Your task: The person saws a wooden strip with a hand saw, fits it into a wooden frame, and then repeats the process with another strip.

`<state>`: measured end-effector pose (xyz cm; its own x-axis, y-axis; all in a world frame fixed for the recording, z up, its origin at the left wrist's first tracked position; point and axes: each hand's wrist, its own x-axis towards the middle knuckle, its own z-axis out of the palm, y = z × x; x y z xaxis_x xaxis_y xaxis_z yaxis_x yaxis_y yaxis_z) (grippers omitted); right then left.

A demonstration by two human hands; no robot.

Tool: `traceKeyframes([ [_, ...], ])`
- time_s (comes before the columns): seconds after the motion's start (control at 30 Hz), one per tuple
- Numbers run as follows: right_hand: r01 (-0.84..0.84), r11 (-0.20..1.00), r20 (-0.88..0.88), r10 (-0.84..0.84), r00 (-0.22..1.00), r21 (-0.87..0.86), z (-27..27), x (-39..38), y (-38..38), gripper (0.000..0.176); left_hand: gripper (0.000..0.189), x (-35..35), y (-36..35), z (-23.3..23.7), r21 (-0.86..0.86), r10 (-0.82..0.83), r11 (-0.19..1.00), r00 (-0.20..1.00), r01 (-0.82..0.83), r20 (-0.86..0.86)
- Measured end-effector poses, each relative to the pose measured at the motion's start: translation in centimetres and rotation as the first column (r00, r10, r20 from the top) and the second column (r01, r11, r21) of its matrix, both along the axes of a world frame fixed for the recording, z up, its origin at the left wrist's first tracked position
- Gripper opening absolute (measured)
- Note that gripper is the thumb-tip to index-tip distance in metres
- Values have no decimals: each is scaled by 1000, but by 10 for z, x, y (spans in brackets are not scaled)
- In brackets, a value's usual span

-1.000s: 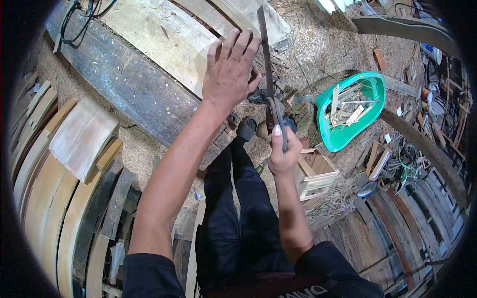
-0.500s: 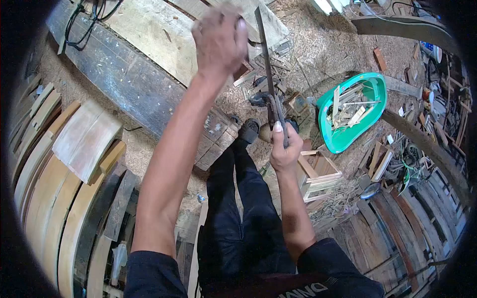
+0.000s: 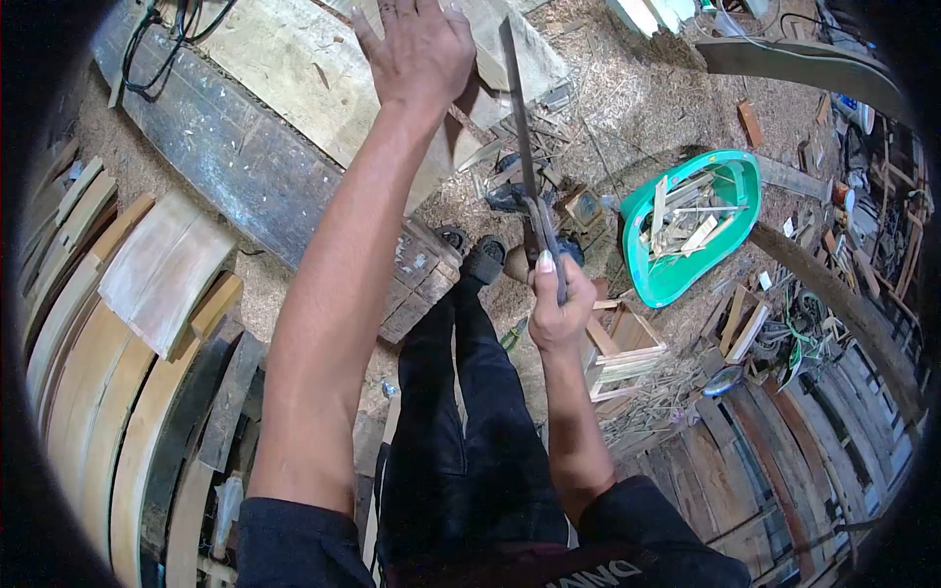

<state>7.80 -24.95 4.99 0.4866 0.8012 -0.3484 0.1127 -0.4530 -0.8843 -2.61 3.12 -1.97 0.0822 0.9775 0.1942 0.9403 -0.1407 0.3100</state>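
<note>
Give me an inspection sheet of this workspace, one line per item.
Surface: floor covered in sawdust and shavings.
Job's things: long blade pointing away from the person; pale plank under the raised hand.
Clutter: green basin holding wood offcuts; small wooden frame beside the legs.
Hands: left hand open, fingers spread, contact with plank unclear; right hand shut on the blade's handle.
Cables: black cables at the dark beam.
Surroundings: curved wooden slats stacked on the left.

Woodworking shop: sawdust floor (image 3: 627, 108), stacked curved planks (image 3: 108, 392).
</note>
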Motion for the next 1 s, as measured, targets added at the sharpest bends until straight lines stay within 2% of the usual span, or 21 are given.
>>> traceKeyframes([
  [0.13,-48,998,-28,47,999,-39,-2,-2,-5,36,68,0,-2,-5,45,-9,999,999,11,-38],
  [0.23,65,996,-90,-70,994,-58,-4,-1,-18,34,68,0,-1,-4,9,2,1000,1000,-2,-27],
  [0.33,202,958,-151,-173,973,205,0,6,-29,33,72,-2,-1,1,-47,-18,999,998,15,-62],
  [0.37,230,940,-209,-179,961,254,0,12,-30,32,63,-4,-3,3,18,-62,998,998,61,12],
  [0.43,188,965,-119,-168,979,182,7,24,-39,33,47,-12,-5,0,162,-177,975,973,152,150],
  [0.5,146,985,31,-150,988,95,14,34,-52,33,45,-32,-9,4,51,-437,899,898,434,55],
  [0.57,170,983,46,-173,984,64,21,39,-68,34,42,-46,-13,25,-35,-646,763,764,645,-1],
  [0.73,293,954,83,-297,951,61,23,34,-113,33,35,-44,-11,55,-119,-782,623,615,773,-105],
  [0.77,413,911,-75,-410,909,24,32,30,-115,24,32,-34,-14,59,-129,-804,595,584,793,-114],
  [0.87,532,847,-94,-531,842,-16,51,26,-127,23,22,20,-54,93,-176,-792,527,555,832,254],
  [0.9,539,842,21,-539,842,0,60,28,-129,25,20,41,-75,104,-224,-709,559,601,798,369],
  [0.93,596,803,12,-596,803,-2,62,28,-135,26,18,65,-100,116,-283,-608,581,639,763,472],
  [0.97,649,761,5,-649,761,-7,61,27,-143,27,21,86,-121,128,-272,-577,557,600,785,554],
  [1.0,697,717,-2,-697,717,-10,63,29,-152,28,21,107,-145,145,-430,-371,501,635,751,677],
])
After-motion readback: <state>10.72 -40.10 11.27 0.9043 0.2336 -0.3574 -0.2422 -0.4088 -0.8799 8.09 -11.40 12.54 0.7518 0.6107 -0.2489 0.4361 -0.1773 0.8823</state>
